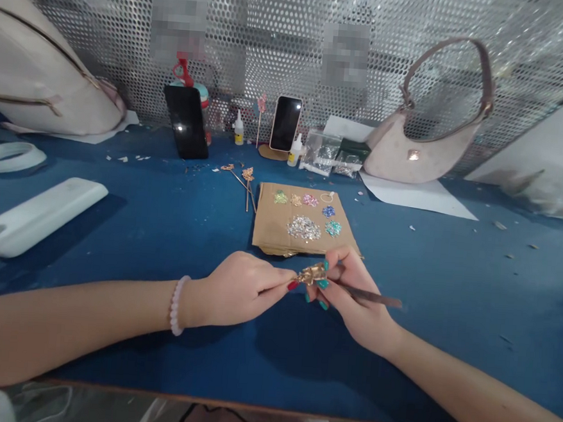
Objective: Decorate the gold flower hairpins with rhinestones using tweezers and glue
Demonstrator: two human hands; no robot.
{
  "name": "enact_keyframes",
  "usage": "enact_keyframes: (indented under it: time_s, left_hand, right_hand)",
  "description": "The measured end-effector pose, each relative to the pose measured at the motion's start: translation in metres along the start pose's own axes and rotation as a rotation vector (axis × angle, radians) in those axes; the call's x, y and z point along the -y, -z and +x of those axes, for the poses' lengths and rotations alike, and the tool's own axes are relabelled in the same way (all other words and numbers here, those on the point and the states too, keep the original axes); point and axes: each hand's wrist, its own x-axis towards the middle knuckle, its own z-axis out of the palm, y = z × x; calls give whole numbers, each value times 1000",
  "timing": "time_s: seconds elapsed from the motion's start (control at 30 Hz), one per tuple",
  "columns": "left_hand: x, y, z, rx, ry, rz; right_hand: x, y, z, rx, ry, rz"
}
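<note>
A small gold-coloured ornament (pixel 312 274) is held just above the blue table, in front of the cardboard. My left hand (pixel 242 288) is closed, its fingertips pinching the ornament's left end. My right hand (pixel 359 309) is closed around a slim dark tool (pixel 376 297), whose flat tail sticks out to the right; its working tip is hidden. The right fingertips touch or nearly touch the ornament's right end. Behind the hands lies a piece of cardboard (pixel 270 233) bearing silver rhinestones (pixel 304 227), teal rhinestones (pixel 333 228) and several other small coloured piles.
Two gold-topped sticks (pixel 247 189) lie left of the cardboard. Two phones, a black one (pixel 187 122) and a white-edged one (pixel 286 124), stand behind with small glue bottles (pixel 295 151). A handbag (pixel 421 150) stands at right, a white power bank (pixel 40 213) at left.
</note>
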Motion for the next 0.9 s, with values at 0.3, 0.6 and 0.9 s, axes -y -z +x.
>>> enact_keyframes:
  time_s: [0.3, 0.6, 0.9]
  left_hand:
    - [-4, 6, -3, -155, -249, 202]
    - [6, 15, -2, -93, -276, 251]
    - [5, 7, -1, 231, 148, 16]
  right_hand:
    - [8, -5, -10, 35, 96, -58]
    - [4, 17, -10, 23, 227, -580]
    - [8, 22, 4, -274, 205, -697]
